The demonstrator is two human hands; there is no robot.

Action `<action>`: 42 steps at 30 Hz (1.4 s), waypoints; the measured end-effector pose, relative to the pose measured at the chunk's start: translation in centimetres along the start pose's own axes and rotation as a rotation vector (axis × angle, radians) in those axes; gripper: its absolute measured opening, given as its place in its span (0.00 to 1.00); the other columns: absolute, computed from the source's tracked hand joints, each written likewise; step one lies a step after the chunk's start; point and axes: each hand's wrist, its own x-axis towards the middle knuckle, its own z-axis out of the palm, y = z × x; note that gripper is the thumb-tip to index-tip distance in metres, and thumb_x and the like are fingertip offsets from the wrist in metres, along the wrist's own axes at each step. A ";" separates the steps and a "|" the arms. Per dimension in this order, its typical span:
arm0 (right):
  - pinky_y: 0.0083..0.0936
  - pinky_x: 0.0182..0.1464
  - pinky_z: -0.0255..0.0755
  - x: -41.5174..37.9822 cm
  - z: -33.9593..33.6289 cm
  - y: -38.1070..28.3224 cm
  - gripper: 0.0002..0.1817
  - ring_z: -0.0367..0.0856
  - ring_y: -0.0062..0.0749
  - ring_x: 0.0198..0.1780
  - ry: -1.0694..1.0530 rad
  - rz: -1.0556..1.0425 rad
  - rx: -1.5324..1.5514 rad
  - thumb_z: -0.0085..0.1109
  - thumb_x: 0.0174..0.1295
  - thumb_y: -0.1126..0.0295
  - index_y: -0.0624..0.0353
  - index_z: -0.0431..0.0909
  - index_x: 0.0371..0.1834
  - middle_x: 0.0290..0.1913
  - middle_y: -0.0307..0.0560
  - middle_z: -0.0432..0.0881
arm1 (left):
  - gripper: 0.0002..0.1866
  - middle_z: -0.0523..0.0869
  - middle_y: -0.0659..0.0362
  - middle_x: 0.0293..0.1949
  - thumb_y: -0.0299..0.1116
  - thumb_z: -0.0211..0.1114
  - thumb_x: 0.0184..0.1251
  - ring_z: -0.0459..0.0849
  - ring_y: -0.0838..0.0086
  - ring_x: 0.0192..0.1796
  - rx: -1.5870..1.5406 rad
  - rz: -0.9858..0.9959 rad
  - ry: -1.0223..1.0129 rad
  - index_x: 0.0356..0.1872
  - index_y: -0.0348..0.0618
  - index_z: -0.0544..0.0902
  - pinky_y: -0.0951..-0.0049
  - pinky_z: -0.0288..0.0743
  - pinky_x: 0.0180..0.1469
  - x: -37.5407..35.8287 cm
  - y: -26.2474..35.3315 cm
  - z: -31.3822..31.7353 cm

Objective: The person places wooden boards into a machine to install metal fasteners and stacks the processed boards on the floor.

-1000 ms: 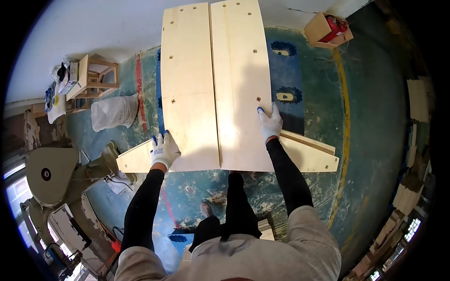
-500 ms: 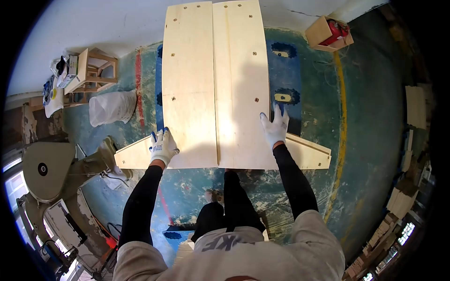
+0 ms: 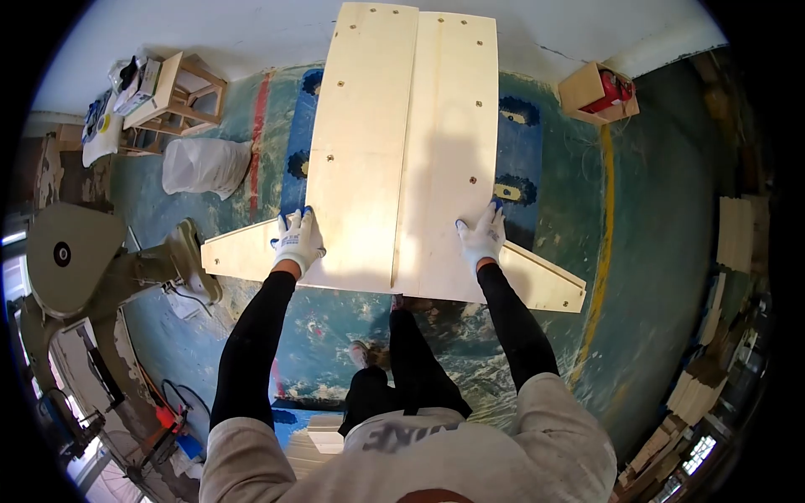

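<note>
Two long pale wooden panels (image 3: 356, 151) (image 3: 453, 84) lie side by side, with small dark fastener marks along them. A tapered wooden crosspiece (image 3: 545, 281) shows beyond both sides of their near end. My left hand (image 3: 298, 241), in a white glove with blue fingertips, rests at the left panel's outer edge, its fingers apart. On the right panel near its outer edge lies my right hand (image 3: 482, 235), gloved alike, thumb spread inward and fingers apart. Whether any fingertips curl under the edges is hidden.
Blue pallets (image 3: 518, 151) with dark-edged holes show beside the panels. A white sack (image 3: 205, 166) and a wooden stool (image 3: 180, 96) stand at left, above a large machine (image 3: 75, 260). A box with a red extinguisher (image 3: 605, 92) is at upper right; stacked wood (image 3: 696, 394) lines the right.
The panels now appear tilted slightly clockwise in view. My right hand has moved inward onto the right panel, and my left hand is a little higher in view.
</note>
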 end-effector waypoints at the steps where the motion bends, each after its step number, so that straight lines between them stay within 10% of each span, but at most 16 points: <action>1: 0.54 0.78 0.43 -0.8 -1.2 -0.8 0.58 0.48 0.65 0.80 0.016 -0.058 -0.037 0.68 0.54 0.43 0.57 0.46 0.82 0.80 0.66 0.49 | 0.56 0.51 0.50 0.81 0.45 0.79 0.51 0.41 0.43 0.81 -0.015 -0.032 -0.008 0.80 0.51 0.54 0.32 0.55 0.73 -0.3 0.4 -0.2; 6: 0.57 0.80 0.31 -10.3 -4.2 -3.4 0.58 0.38 0.66 0.81 -0.474 -0.578 -0.471 0.72 0.45 0.37 0.35 0.53 0.81 0.83 0.55 0.42 | 0.39 0.62 0.46 0.75 0.46 0.67 0.58 0.56 0.47 0.77 -0.054 0.175 0.356 0.72 0.50 0.68 0.44 0.55 0.75 -5.3 -0.6 4.6; 11: 0.59 0.79 0.35 -11.8 -1.5 -2.1 0.54 0.41 0.65 0.81 -0.312 -0.706 -0.541 0.75 0.45 0.44 0.37 0.59 0.78 0.82 0.57 0.47 | 0.34 0.67 0.44 0.72 0.47 0.66 0.60 0.62 0.44 0.74 -0.336 0.145 0.236 0.67 0.45 0.73 0.50 0.60 0.74 -18.5 -4.3 14.4; 18: 0.43 0.78 0.50 -17.8 0.1 -2.1 0.48 0.52 0.58 0.79 -0.316 -0.799 -0.328 0.74 0.52 0.58 0.54 0.60 0.76 0.78 0.63 0.54 | 0.30 0.84 0.43 0.53 0.48 0.67 0.57 0.81 0.49 0.59 -0.844 -0.472 -0.060 0.60 0.43 0.80 0.57 0.74 0.62 -40.6 -10.4 32.2; 24: 0.34 0.66 0.68 -30.5 7.6 -0.5 0.27 0.77 0.40 0.60 -0.742 -0.621 0.061 0.65 0.66 0.64 0.63 0.72 0.66 0.61 0.54 0.78 | 0.29 0.84 0.43 0.55 0.48 0.66 0.61 0.81 0.50 0.59 -1.216 -0.725 0.123 0.60 0.43 0.80 0.58 0.75 0.60 -53.0 -11.4 47.1; 34: 0.25 0.59 0.73 -60.8 12.8 -9.8 0.19 0.82 0.29 0.53 -1.348 -0.987 -0.183 0.63 0.67 0.71 0.66 0.78 0.59 0.53 0.48 0.85 | 0.24 0.88 0.48 0.48 0.46 0.66 0.62 0.86 0.58 0.52 -1.677 -1.226 0.435 0.52 0.40 0.83 0.63 0.78 0.55 -71.8 -8.8 64.3; 42: 0.21 0.59 0.72 -70.2 25.2 -8.9 0.15 0.80 0.23 0.53 -1.630 -0.867 -0.434 0.61 0.69 0.75 0.68 0.78 0.57 0.51 0.43 0.84 | 0.31 0.74 0.47 0.68 0.49 0.66 0.61 0.73 0.55 0.69 -1.801 -1.611 0.237 0.63 0.43 0.78 0.62 0.67 0.70 -74.6 -3.7 79.9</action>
